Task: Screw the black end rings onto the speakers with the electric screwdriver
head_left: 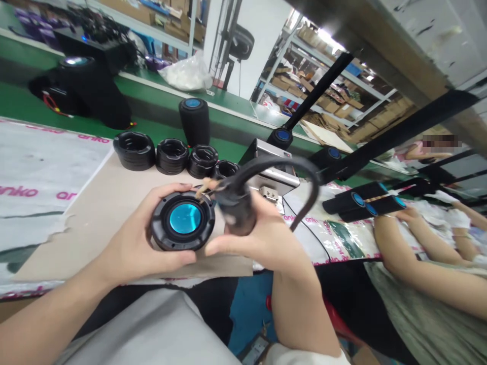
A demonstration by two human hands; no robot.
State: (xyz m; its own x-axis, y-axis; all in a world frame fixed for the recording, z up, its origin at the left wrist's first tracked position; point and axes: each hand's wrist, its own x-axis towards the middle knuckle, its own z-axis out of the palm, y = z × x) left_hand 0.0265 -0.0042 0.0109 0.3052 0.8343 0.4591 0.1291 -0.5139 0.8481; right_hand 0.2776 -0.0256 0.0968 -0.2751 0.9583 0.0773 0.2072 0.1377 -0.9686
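Rings point(134, 162), four of them, black and thick-walled, stand in a row along the far edge of one brown cardboard sheet point(95, 218) in front of you. Behind them is one upright black cylinder point(195, 126) with a blue top, and to the right of the row, one silver-and-black box point(279, 177). At least three more black cylinders with blue ends point(344, 203) lie bunched farther right, near the bare forearms of one co-worker point(395, 253).

Your two hands are both occupied. Your left hand point(133, 248) grips one round black unit point(183, 219) with a shiny blue centre, thumb along the near edge and fingers around the far side, its face tipped up toward you. The unit sits above the cardboard, between your hands. Your right hand point(266, 233) is wrapped around one dark corded tool point(238, 210), just beside the unit's right edge; a thick black cable point(281, 161) loops from it over your wrist. The tool's tip is blurred, so you cannot tell whether it touches the unit.
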